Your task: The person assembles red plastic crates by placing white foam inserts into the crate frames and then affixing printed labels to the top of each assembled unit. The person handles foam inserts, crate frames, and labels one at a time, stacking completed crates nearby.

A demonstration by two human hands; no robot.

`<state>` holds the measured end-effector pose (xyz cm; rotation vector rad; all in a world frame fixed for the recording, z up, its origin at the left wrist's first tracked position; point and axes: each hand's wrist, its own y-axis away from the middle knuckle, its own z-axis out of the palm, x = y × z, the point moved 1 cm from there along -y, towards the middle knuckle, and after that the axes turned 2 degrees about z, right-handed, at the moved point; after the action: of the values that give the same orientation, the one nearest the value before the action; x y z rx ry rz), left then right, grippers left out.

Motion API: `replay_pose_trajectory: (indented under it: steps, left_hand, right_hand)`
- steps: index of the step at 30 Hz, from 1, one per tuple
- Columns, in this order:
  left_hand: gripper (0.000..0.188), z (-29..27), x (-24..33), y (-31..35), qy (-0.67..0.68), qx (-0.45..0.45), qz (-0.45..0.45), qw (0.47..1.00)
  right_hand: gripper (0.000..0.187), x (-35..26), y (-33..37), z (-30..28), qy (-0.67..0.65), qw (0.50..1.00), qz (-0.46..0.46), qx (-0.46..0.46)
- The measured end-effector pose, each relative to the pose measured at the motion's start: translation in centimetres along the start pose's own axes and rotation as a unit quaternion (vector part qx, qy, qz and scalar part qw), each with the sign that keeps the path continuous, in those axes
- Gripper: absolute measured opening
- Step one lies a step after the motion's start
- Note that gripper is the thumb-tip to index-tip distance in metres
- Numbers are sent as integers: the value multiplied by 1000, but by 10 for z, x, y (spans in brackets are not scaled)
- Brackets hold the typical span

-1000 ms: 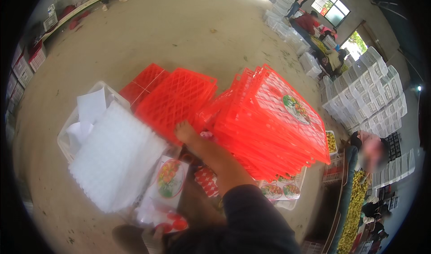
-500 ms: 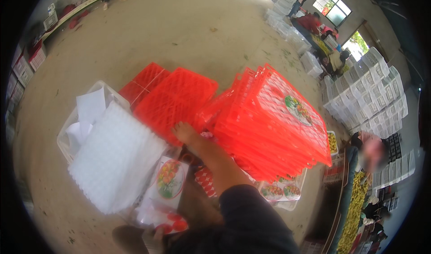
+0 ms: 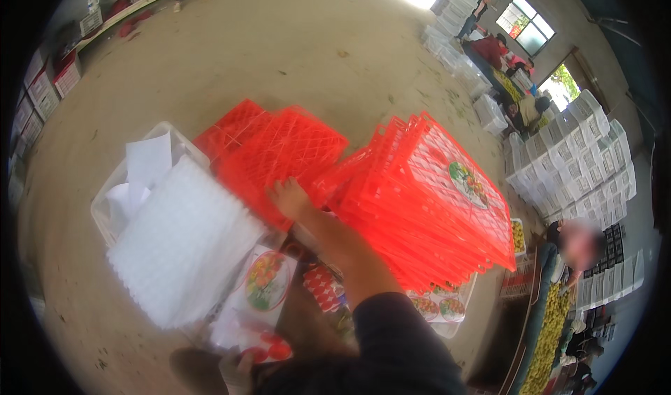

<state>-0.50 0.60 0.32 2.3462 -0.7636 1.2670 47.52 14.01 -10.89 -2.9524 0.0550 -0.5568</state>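
Note:
My right hand reaches forward to the near right corner of a red plastic lattice lid, gripping it with the fingers over its top face; the thumb's side is hidden. The lid is smeared by motion. Behind it lies another red lattice panel. At the lower edge my left hand is closed on a clear plastic bag with red ovals. Beyond the bag is a white printed sheet with a fruit picture. A tall leaning stack of red lattice lids stands right of my right arm.
A stack of white dimpled foam sheets sits at left in a white crate with loose white paper. More printed sheets lie under the red stack. Stacked clear crates and a long trough of yellow-green fruit, with people nearby, are at right.
My right hand has shifted slightly away from me at the lid's corner, and its fingers now point more forward. The whole view has moved a little. My left hand stays at the bag.

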Motion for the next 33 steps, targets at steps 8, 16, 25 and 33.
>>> replay_pose_trajectory:
  steps: [8,16,25,33]
  left_hand:
    - [20,-2,14,0,257,33,-247,934]
    - [13,-5,3,5,-59,-5,121,991]
    - [30,19,-20,11,393,-8,-248,886]
    - [22,-26,-7,29,61,-23,-88,994]
  right_hand:
    - [60,28,-44,-89,-147,985,70,48]
    - [53,27,-61,-170,-172,979,34,100]
    - [41,-23,-63,-253,-165,970,-74,162]
    - [34,-70,-53,-327,-226,962,-107,110]
